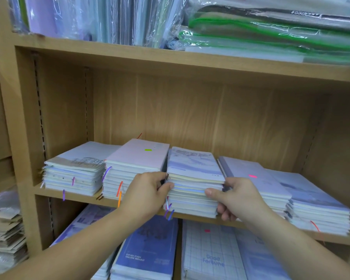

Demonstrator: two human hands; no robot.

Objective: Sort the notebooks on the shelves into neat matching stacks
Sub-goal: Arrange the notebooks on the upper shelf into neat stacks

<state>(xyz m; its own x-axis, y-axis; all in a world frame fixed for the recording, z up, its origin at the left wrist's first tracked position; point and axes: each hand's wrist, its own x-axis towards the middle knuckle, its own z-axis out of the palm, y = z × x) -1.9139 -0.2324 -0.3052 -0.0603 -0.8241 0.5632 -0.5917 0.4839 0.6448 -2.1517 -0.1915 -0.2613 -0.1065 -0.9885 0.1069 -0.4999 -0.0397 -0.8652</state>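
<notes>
Our left grip [148, 190] and right grip [236, 199] are clamped on the sides of the middle notebook stack [194, 190], at the shelf [79, 196] front edge. If we pull unevenly, its upper notebooks could slide, or knock the pink-topped stack [137, 156] at its nine o'clock askew

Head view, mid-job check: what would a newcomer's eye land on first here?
Both hands grip one notebook stack at the front of the middle shelf: the left hand on its left side, the right hand on its right. Other stacks flank it. Above right, green-edged plastic packs crowd the top shelf.
</notes>
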